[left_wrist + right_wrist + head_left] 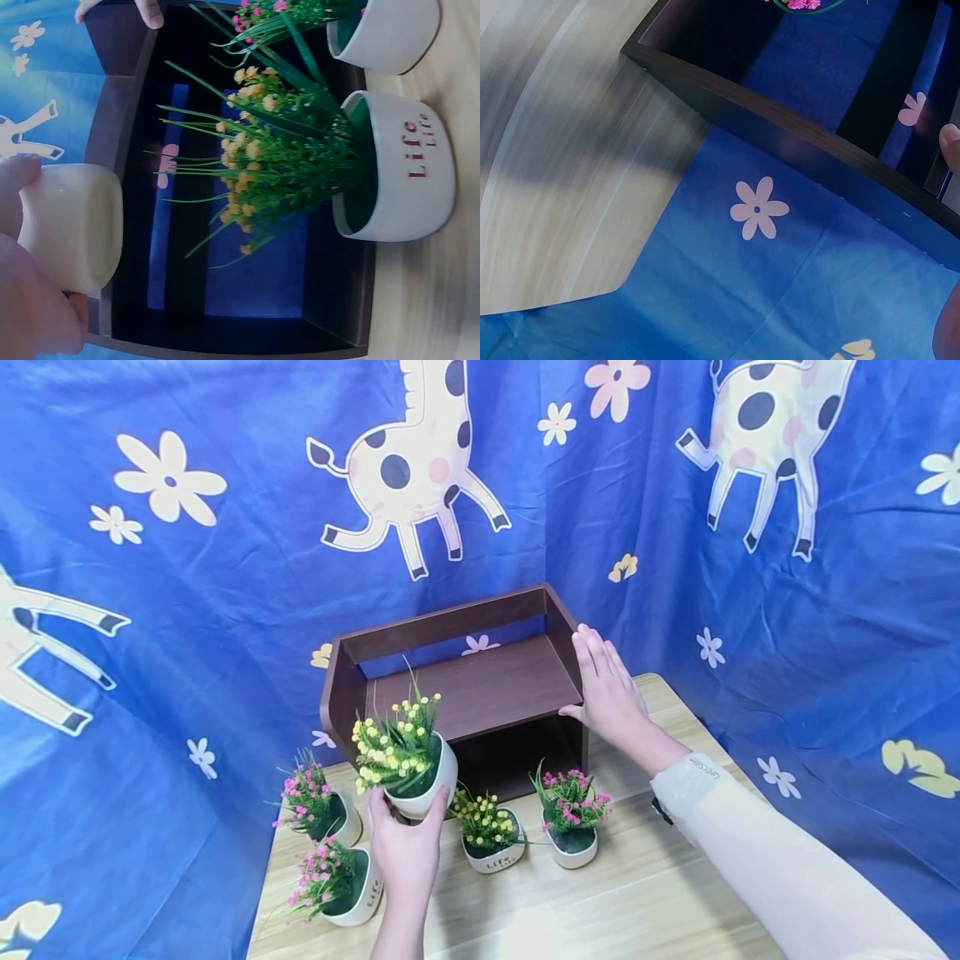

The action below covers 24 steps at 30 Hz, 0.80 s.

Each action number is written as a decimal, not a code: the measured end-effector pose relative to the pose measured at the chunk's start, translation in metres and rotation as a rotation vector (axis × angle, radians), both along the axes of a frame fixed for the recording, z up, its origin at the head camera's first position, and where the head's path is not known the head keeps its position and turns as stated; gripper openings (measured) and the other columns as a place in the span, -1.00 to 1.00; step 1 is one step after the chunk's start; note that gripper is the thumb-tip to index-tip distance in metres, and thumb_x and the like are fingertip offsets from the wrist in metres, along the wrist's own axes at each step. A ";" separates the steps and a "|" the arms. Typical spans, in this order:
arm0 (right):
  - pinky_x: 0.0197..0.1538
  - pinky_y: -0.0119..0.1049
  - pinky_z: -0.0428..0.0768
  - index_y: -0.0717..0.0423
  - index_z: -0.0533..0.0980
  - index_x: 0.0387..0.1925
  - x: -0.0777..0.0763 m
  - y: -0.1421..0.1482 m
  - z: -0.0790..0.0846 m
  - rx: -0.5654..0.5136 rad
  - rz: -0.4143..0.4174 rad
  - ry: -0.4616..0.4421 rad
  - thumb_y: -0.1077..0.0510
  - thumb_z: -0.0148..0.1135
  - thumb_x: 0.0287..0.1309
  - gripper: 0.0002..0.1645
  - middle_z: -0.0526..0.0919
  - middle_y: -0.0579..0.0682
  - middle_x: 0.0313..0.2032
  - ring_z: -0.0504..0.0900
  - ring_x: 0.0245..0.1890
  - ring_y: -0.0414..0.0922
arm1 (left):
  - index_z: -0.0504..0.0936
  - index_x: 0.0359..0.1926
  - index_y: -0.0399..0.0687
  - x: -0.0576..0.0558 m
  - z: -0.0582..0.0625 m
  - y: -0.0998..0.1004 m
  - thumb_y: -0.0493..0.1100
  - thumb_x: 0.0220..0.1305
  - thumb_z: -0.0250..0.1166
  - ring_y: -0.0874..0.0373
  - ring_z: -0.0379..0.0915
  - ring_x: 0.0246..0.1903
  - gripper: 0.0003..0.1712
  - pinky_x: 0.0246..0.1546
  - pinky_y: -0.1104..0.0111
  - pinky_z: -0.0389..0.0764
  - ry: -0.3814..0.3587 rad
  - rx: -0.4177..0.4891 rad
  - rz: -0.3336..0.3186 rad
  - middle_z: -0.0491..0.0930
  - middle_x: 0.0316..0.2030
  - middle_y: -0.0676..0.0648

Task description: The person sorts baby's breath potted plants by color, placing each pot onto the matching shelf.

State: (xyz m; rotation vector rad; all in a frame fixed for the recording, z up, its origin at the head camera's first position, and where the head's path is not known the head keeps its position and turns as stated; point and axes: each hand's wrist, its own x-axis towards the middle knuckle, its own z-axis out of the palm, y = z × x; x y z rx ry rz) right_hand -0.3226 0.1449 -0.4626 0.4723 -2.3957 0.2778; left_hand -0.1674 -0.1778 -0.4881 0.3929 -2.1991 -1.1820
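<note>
My left hand [407, 839] grips a white pot [438, 785] of yellow artificial flowers [390, 747] from below, thumb and fingers on opposite sides. The pot is tilted and raised in front of a dark brown two-tier shelf [480, 685]. In the left wrist view, the underside of this held pot [75, 225] faces the camera, close by the shelf's upper board. My right hand [611, 693] lies along the shelf's right side panel, fingers straight and thumb by the upper board's front edge. Only fingertip-sized parts of it, such as the thumb [950, 142], show in the right wrist view.
Two pink-flowered pots [348, 818] [363, 893] stand at the left of the wooden table [600, 918]. A yellow-flowered pot [495, 852] marked "Life" and another pink-flowered pot [573, 847] stand before the shelf's lower opening. A blue patterned curtain [247, 610] hangs behind.
</note>
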 end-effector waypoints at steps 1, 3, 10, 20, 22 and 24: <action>0.63 0.00 0.09 0.11 -0.20 0.60 0.000 0.000 0.000 -0.001 0.000 0.001 -0.30 0.72 -0.45 0.75 -0.13 0.08 0.62 0.00 0.61 0.05 | 0.37 0.33 -0.06 -0.001 0.002 0.001 0.28 -0.08 0.58 -0.04 0.45 0.20 0.03 0.20 0.02 0.47 0.004 0.002 0.001 0.46 0.16 -0.12; 0.62 0.00 0.10 0.12 -0.20 0.60 0.000 0.000 0.000 0.000 -0.001 0.005 -0.30 0.72 -0.46 0.75 -0.12 0.08 0.62 0.01 0.61 0.05 | 0.34 0.39 -0.08 -0.002 0.005 0.002 0.25 -0.08 0.59 -0.06 0.40 0.24 0.09 0.24 -0.01 0.44 0.016 0.004 0.003 0.44 0.21 -0.15; 0.60 0.02 0.15 0.12 -0.19 0.60 0.000 0.000 0.000 -0.003 0.002 0.007 -0.29 0.73 -0.46 0.75 -0.12 0.07 0.62 0.01 0.61 0.04 | 0.32 0.41 -0.07 -0.006 0.013 0.007 0.20 -0.09 0.61 -0.05 0.40 0.20 0.09 0.22 0.02 0.45 0.043 0.019 -0.001 0.41 0.23 -0.17; 0.63 -0.02 0.08 0.11 -0.22 0.60 0.001 0.001 0.000 -0.006 0.005 -0.004 -0.29 0.72 -0.44 0.75 -0.12 0.08 0.62 -0.01 0.62 0.02 | 0.32 0.40 -0.07 -0.018 0.021 0.007 0.25 -0.10 0.60 -0.04 0.37 0.24 0.11 0.28 0.02 0.44 0.035 0.015 -0.006 0.38 0.28 -0.17; 0.63 -0.03 0.07 0.10 -0.22 0.60 0.000 0.001 0.000 -0.010 0.008 -0.005 -0.28 0.72 -0.44 0.75 -0.12 0.08 0.62 -0.02 0.62 0.01 | 0.32 0.39 -0.08 -0.022 0.022 0.007 0.25 -0.11 0.61 -0.05 0.37 0.24 0.11 0.30 0.02 0.43 0.031 0.019 -0.001 0.37 0.28 -0.18; 0.63 -0.03 0.07 0.10 -0.21 0.60 0.000 0.001 0.000 -0.011 0.010 -0.002 -0.28 0.72 -0.43 0.74 -0.11 0.08 0.62 -0.02 0.62 0.00 | 0.33 0.36 -0.11 -0.027 0.021 0.007 0.22 -0.13 0.63 -0.06 0.38 0.23 0.11 0.29 0.01 0.44 0.041 0.026 0.002 0.37 0.27 -0.19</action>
